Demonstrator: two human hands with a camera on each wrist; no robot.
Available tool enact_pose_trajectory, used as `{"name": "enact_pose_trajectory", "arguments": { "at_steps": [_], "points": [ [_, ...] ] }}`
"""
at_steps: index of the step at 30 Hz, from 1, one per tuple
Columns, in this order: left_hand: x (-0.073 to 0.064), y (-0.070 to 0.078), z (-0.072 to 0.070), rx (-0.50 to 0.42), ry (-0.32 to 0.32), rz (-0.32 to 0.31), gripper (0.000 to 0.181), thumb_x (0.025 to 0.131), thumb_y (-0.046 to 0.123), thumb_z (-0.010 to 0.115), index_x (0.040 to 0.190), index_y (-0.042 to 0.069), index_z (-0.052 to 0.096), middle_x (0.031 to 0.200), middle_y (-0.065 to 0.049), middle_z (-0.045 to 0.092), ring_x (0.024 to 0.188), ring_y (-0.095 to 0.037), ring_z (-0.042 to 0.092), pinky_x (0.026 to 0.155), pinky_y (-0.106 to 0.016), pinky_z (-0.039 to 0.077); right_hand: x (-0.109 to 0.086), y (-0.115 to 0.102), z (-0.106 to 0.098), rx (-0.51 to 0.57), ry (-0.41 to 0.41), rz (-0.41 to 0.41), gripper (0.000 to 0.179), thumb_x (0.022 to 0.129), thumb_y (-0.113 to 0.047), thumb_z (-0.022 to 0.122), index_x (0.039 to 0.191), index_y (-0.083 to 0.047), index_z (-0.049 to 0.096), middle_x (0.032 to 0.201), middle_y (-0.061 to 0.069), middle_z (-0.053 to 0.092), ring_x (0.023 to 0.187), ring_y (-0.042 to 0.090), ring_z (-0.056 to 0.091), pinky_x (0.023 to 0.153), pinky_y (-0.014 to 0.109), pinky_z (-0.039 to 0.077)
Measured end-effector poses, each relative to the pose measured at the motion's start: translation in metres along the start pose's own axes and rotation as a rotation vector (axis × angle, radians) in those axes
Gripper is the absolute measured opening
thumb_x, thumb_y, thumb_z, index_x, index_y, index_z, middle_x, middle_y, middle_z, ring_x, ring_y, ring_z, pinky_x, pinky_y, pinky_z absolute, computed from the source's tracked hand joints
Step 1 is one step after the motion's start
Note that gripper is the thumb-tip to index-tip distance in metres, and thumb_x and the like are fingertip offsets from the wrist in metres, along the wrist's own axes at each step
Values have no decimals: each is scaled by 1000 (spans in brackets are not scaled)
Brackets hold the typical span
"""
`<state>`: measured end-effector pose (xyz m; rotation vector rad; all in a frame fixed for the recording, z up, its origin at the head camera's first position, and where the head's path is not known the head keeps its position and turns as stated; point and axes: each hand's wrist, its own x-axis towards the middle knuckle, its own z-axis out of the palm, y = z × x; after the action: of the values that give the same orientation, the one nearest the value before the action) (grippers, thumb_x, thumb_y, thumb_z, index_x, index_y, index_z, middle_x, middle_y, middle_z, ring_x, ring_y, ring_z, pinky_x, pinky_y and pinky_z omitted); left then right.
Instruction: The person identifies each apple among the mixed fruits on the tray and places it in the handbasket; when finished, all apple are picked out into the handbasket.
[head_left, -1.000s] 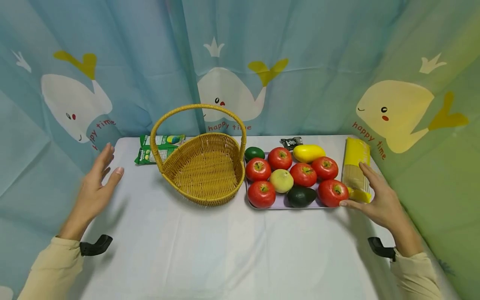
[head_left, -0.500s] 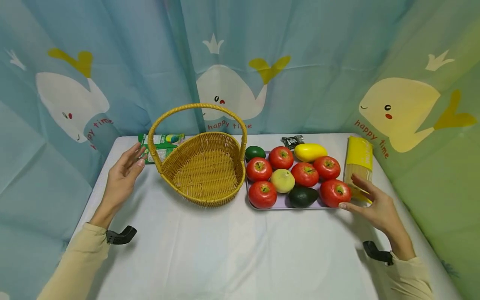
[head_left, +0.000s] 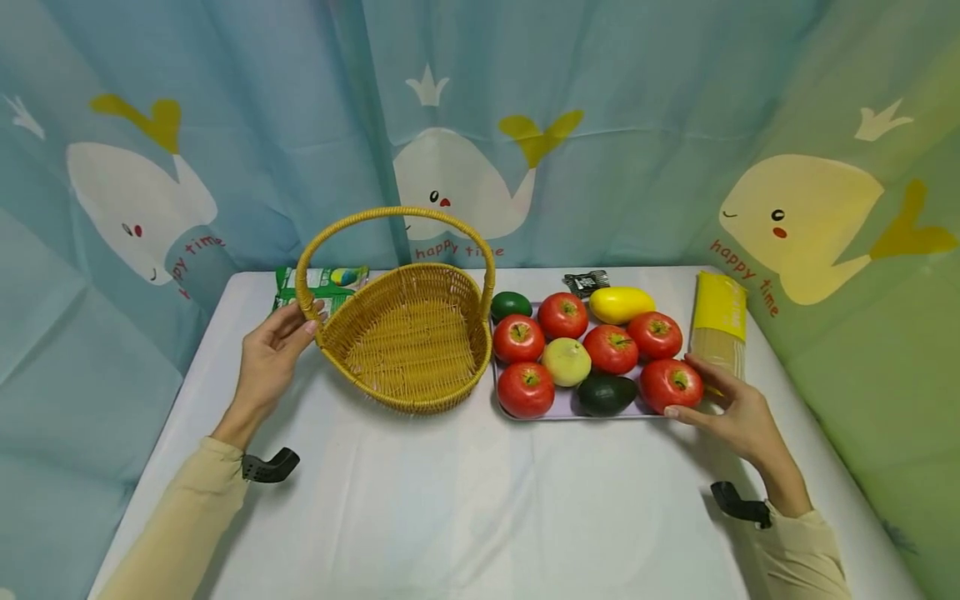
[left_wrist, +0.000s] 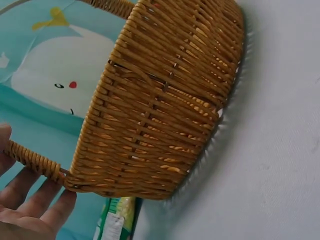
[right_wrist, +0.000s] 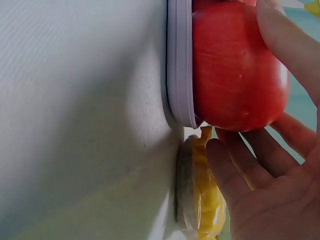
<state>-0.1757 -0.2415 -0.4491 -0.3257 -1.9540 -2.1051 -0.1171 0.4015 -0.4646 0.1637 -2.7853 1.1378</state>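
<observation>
In the head view my left hand [head_left: 266,362] is at the left base of the arched handle of a yellow-brown wicker basket [head_left: 412,342]. The left wrist view has the handle [left_wrist: 35,161] between my thumb and fingers. No contents show in the basket. At right, my right hand [head_left: 738,417] holds the front right red apple [head_left: 670,386], thumb on its near side, fingers round the far side. This apple [right_wrist: 240,70] sits at the edge of the pale purple tray [right_wrist: 181,65] in the right wrist view; some fingertips are hidden behind it.
The tray also bears several red apples [head_left: 527,390], a pale green round fruit [head_left: 567,362], an avocado [head_left: 606,393], and yellow [head_left: 621,305] and green [head_left: 512,306] fruits. A black packet [head_left: 587,283], a noodle pack [head_left: 720,312] and green snack packets [head_left: 322,282] lie behind or beside.
My left hand has moved right from beside the table to the basket handle. My right hand has moved left onto the corner apple, its fingers closing round it. Basket and fruit keep their places.
</observation>
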Motion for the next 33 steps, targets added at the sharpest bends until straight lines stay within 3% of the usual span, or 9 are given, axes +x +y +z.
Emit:
{"name": "enact_pose_trajectory", "arguments": {
  "at_steps": [5,11,17,19,27,33],
  "points": [
    [3,-1,5,6,50,8,44,103,-3,65,142,-19,53,131,-3,76,116,-12,74,100,-20,59,0,0,1,32,-8,24,88,78,-11,96,155,-3,53,147,14,59,112,-22,48,91,-4,43],
    [4,-2,10,45,116,36,41,101,-6,66,140,-16,58,131,-11,75,117,-11,74,100,-20,59,1,1,2,17,-7,76,86,78,-16,97,153,-4,56,141,14,61,105,-21,50,87,-3,46],
    [6,-1,15,61,148,73,39,100,-7,67,139,-10,63,131,-15,75,114,-12,75,100,-20,60,2,1,4,4,51,97,85,76,-22,99,151,-9,60,128,-30,55,104,-12,53,84,-1,45],
    [6,-1,17,60,152,79,39,100,-8,67,139,-10,64,129,-14,76,112,-13,76,99,-20,60,2,0,4,3,65,105,85,76,-23,99,151,-11,61,125,-37,52,107,-11,51,84,-1,43],
    [6,0,18,139,182,102,37,100,-7,66,137,-12,64,122,-13,78,108,-8,76,97,-18,60,1,-9,-5,75,80,130,79,79,-16,96,149,-9,61,123,-31,57,106,-3,55,80,2,51],
    [5,-1,18,126,196,87,37,102,-5,66,138,-12,63,122,-10,78,108,-10,76,97,-18,60,6,-21,-5,219,92,80,77,78,5,92,146,-2,58,125,-21,64,106,-3,64,84,5,56]
  ]
}}
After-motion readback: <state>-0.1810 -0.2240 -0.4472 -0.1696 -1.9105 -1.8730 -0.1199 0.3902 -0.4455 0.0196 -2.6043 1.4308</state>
